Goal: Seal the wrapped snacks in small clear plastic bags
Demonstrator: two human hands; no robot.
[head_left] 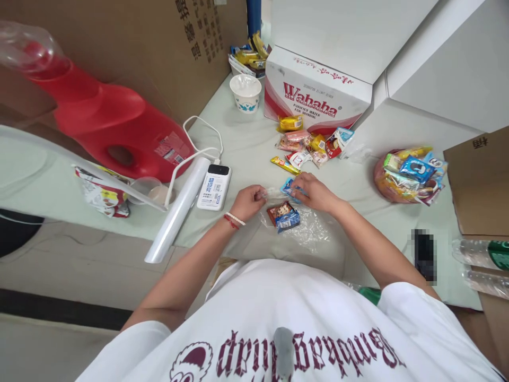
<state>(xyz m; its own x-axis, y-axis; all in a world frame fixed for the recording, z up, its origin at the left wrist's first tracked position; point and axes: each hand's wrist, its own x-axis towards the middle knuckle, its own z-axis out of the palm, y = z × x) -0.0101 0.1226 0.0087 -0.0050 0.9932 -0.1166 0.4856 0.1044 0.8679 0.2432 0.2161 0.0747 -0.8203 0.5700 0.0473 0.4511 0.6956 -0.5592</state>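
Left hand (248,201) pinches the clear crinkly plastic bag's (306,229) mouth; right hand (316,192) fingers close on a small blue snack packet (288,187) at twelve o'clock of it. The thin film could slip and fold shut — the packet would land on the table (246,138).

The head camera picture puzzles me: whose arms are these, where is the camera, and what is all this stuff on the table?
No machine here: a person wears a camera on the head, looking down, so you see their own white shirt and two bare arms. The left hand pinches the edge of a clear plastic bag. The right hand holds a small blue snack packet at the bag's mouth. Two snack packets already lie inside the bag.

On the pale table lie a loose heap of wrapped snacks, a Wahaha water carton, a paper cup, a red jug on its side, a white power bank with its cable, a roll of clear film, and a fuller bag of snacks on the right.
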